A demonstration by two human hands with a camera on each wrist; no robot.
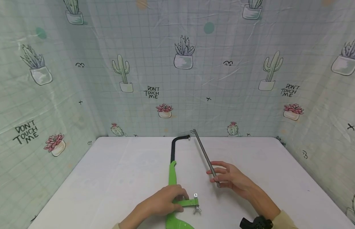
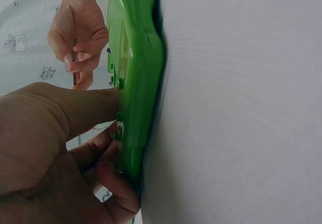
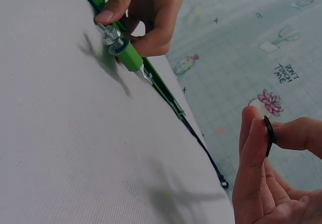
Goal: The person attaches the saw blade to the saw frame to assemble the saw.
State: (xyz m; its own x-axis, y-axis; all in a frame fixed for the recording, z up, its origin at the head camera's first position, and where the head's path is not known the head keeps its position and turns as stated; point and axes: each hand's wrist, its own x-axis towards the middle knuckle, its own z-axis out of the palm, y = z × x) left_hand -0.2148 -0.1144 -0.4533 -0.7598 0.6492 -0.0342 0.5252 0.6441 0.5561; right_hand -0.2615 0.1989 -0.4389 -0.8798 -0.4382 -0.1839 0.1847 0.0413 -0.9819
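Note:
A hacksaw frame (image 1: pixel 172 175), green with a black front arm, lies on the table without a blade across it. My left hand (image 1: pixel 167 201) grips it near the handle, by the short green cross arm with a wing nut (image 1: pixel 197 210) at its end. To the right, my right hand (image 1: pixel 234 179) pinches a thin grey hacksaw blade (image 1: pixel 205 155) near its lower end. The blade slants up and to the left, its far end close to the frame's black tip (image 1: pixel 189 137) but apart from it. In the right wrist view, thumb and fingertips meet on the blade (image 3: pixel 269 135).
The white table (image 1: pixel 123 171) runs back to a curtain (image 1: pixel 149 70) printed with cacti, which also closes off both sides. A black device (image 1: pixel 256 223) sits on my right wrist.

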